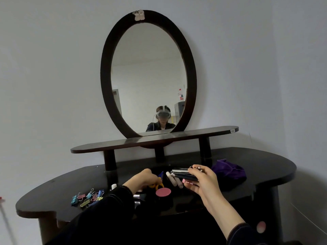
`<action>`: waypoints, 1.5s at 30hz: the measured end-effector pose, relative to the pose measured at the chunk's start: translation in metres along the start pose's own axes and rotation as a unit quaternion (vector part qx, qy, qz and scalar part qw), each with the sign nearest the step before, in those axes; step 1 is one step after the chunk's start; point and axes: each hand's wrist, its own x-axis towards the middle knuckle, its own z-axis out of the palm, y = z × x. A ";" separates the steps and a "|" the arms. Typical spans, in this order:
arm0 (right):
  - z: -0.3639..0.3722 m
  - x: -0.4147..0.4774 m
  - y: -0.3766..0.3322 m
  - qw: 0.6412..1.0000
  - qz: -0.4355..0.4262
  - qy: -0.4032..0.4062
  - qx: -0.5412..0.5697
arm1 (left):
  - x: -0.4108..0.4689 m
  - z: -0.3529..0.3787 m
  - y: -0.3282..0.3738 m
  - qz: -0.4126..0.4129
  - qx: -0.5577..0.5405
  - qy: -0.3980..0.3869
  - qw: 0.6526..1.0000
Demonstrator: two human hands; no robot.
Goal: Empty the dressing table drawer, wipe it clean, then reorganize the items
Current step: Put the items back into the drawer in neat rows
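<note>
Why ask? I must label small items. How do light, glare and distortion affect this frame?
Head view: dim light; the dark tabletop swallows dark items by the left hand; faint sheen on the shelf; wide-angle bending bows the tabletop edge; the tubes in the right hand and the binder clips look slightly soft.
</note>
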 end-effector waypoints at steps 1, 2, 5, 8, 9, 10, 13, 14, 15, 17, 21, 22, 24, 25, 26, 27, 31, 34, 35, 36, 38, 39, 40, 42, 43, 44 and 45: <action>0.000 0.000 0.000 1.000 0.001 -0.002 0.002 | -0.002 -0.001 -0.001 0.003 -0.015 0.006 1.000; 0.000 0.000 0.000 1.000 0.002 -0.006 0.002 | -0.002 -0.001 -0.002 0.003 -0.046 0.006 0.999; -0.001 0.001 0.000 1.000 0.007 -0.018 -0.011 | -0.005 -0.002 -0.003 0.005 -0.185 0.007 0.983; -0.003 0.002 0.004 0.999 0.002 -0.026 -0.022 | -0.013 -0.009 -0.004 0.060 -0.294 0.101 0.948; -0.003 0.002 0.004 0.999 0.001 -0.026 -0.023 | -0.022 -0.013 -0.004 0.080 -0.336 0.123 0.930; -0.003 0.001 0.003 0.999 -0.002 -0.026 -0.020 | -0.033 -0.016 -0.004 0.103 -0.390 0.121 0.907; -0.001 -0.009 -0.002 0.999 -0.005 -0.034 0.013 | -0.082 -0.016 -0.008 0.173 -0.540 0.007 0.824; 0.000 -0.018 -0.004 0.999 -0.005 -0.041 0.030 | -0.098 -0.010 -0.013 0.195 -0.562 -0.036 0.803; -0.001 -0.030 -0.005 0.998 -0.009 -0.052 0.043 | -0.115 -0.001 -0.021 0.210 -0.573 -0.076 0.788; -0.005 -0.061 -0.001 0.994 -0.032 -0.095 0.037 | -0.144 0.023 -0.039 0.220 -0.584 -0.134 0.770; -0.030 -0.135 0.035 0.986 -0.068 -0.133 -0.077 | -0.183 0.081 -0.084 0.188 -0.585 -0.232 0.754; -0.038 -0.148 0.047 0.982 -0.080 -0.121 -0.118 | -0.188 0.095 -0.093 0.171 -0.582 -0.250 0.755; -0.055 -0.166 0.070 0.965 -0.106 -0.096 -0.220 | -0.194 0.121 -0.110 0.130 -0.583 -0.263 0.758; -0.061 -0.172 0.080 0.955 -0.108 -0.097 -0.260 | -0.195 0.133 -0.116 0.114 -0.587 -0.267 0.756; -0.067 -0.176 0.090 0.947 -0.100 -0.106 -0.285 | -0.196 0.144 -0.122 0.101 -0.595 -0.271 0.750; -0.073 -0.180 0.101 0.942 -0.080 -0.124 -0.300 | -0.195 0.156 -0.127 0.087 -0.606 -0.275 0.741; -0.095 -0.179 0.133 0.920 0.073 -0.198 -0.331 | -0.184 0.197 -0.146 0.010 -0.637 -0.262 0.725; -0.117 -0.166 0.144 0.903 0.090 -0.195 -0.371 | -0.171 0.220 -0.166 -0.032 -0.602 -0.269 0.751; -0.124 -0.162 0.147 0.891 0.047 -0.170 -0.418 | -0.167 0.226 -0.171 -0.041 -0.568 -0.283 0.772; -0.132 -0.156 0.150 0.866 -0.013 -0.147 -0.478 | -0.162 0.231 -0.175 -0.049 -0.523 -0.295 0.798; -0.140 -0.145 0.156 0.769 -0.130 -0.170 -0.602 | -0.150 0.239 -0.179 -0.044 -0.396 -0.305 0.865; -0.142 -0.141 0.161 0.709 -0.154 -0.215 -0.654 | -0.143 0.242 -0.180 -0.025 -0.330 -0.303 0.894; -0.143 -0.137 0.168 0.650 -0.158 -0.260 -0.697 | -0.137 0.244 -0.180 -0.002 -0.279 -0.304 0.911; -0.146 -0.133 0.187 0.563 -0.153 -0.322 -0.746 | -0.127 0.248 -0.182 0.023 -0.245 -0.309 0.919; -0.148 -0.132 0.197 0.549 -0.146 -0.335 -0.752 | -0.123 0.249 -0.185 0.018 -0.261 -0.307 0.915; -0.149 -0.133 0.204 0.555 -0.138 -0.337 -0.748 | -0.120 0.250 -0.189 0.012 -0.282 -0.301 0.911; -0.149 -0.133 0.208 0.576 -0.128 -0.328 -0.738 | -0.117 0.249 -0.193 0.013 -0.294 -0.289 0.911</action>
